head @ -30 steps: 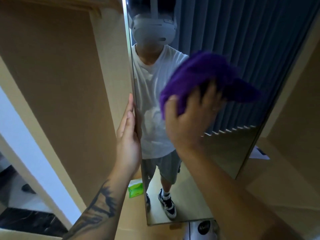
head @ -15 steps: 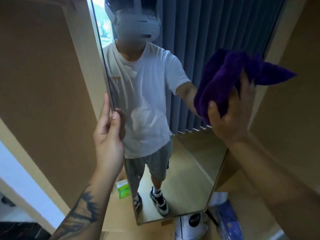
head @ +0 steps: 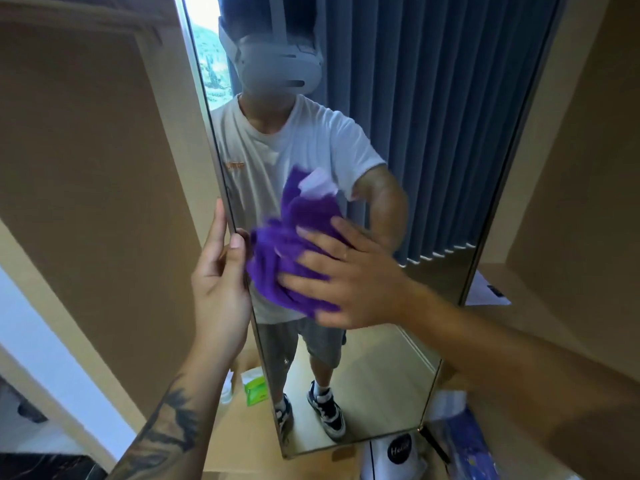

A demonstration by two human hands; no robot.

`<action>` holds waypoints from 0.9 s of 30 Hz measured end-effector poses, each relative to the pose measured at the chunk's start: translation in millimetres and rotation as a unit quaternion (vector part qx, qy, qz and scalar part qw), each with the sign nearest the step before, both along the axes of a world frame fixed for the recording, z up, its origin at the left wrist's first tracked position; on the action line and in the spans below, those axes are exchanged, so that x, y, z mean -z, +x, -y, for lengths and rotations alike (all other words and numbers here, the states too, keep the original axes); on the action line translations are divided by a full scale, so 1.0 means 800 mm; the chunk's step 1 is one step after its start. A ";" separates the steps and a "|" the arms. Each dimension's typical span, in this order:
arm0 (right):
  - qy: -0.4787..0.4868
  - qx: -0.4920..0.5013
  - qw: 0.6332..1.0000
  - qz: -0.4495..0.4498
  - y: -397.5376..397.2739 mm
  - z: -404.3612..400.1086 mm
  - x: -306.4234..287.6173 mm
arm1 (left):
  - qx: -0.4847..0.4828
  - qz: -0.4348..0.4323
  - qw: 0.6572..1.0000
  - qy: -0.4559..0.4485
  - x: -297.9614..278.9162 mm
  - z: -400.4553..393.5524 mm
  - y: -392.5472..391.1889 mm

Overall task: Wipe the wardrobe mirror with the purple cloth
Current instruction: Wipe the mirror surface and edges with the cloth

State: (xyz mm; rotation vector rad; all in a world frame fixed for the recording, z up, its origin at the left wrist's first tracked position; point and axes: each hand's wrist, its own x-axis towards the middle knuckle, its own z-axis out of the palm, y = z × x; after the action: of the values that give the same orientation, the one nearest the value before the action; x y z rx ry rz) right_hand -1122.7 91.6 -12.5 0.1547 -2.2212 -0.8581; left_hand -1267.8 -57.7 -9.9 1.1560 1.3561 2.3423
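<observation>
So, right hand point(head: 360, 282), fingers spread flat, presses fluffy purple cloth point(head: 291, 261) on tall wardrobe mirror point(head: 433, 168) nr its left edge; left hand point(head: 221, 275) pinches that edge.

Tall wardrobe mirror point(head: 433, 168) tilted, bunched purple cloth point(head: 287, 258) flat against its lower-left glass

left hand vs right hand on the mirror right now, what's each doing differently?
The left hand holds the mirror by its left edge, thumb on the glass; the right hand lies flat on the glass itself. The left hand holds no cloth; the right hand presses the purple cloth with spread fingers. Both touch the mirror at about the same height.
</observation>
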 end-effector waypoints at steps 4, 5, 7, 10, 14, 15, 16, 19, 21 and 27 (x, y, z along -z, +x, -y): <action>0.067 -0.001 0.997 0.030 0.088 -0.087 -0.051 | -0.020 -0.020 0.999 -0.037 0.011 -0.005 -0.009; 0.075 0.011 0.997 0.003 0.109 -0.100 -0.073 | -0.023 -0.018 0.999 -0.040 0.015 -0.007 -0.011; 0.076 0.043 0.995 -0.048 0.141 -0.119 -0.109 | -0.038 -0.021 0.999 -0.025 0.014 -0.007 -0.006; -0.046 0.117 0.978 -0.165 0.149 -0.116 -0.104 | -0.038 -0.020 0.999 0.003 0.016 -0.010 -0.004; 0.005 0.102 0.994 -0.051 0.136 -0.101 0.000 | -0.046 -0.025 0.999 0.014 0.013 -0.013 -0.005; 0.053 0.077 0.995 0.035 0.140 -0.101 0.016 | -0.046 -0.029 0.998 0.014 0.013 -0.012 -0.004; 0.094 0.052 0.988 0.112 0.146 -0.103 0.020 | -0.049 -0.034 0.998 0.012 0.013 -0.011 -0.004; 0.129 -0.001 0.979 0.160 0.149 -0.117 -0.023 | -0.065 -0.042 0.997 0.016 0.013 -0.012 -0.006; 0.113 0.006 0.991 0.067 0.153 -0.127 -0.070 | -0.069 -0.042 0.997 0.022 0.013 -0.013 -0.004; -0.030 0.093 0.983 -0.154 0.138 -0.114 -0.049 | -0.084 -0.047 0.995 0.020 0.009 -0.015 0.009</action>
State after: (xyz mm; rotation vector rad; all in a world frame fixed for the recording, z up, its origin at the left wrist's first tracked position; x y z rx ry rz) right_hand -1012.0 183.1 26.9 -0.2058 -1.9875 -0.8508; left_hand -1260.9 -45.5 -17.1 1.2215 1.4974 2.4695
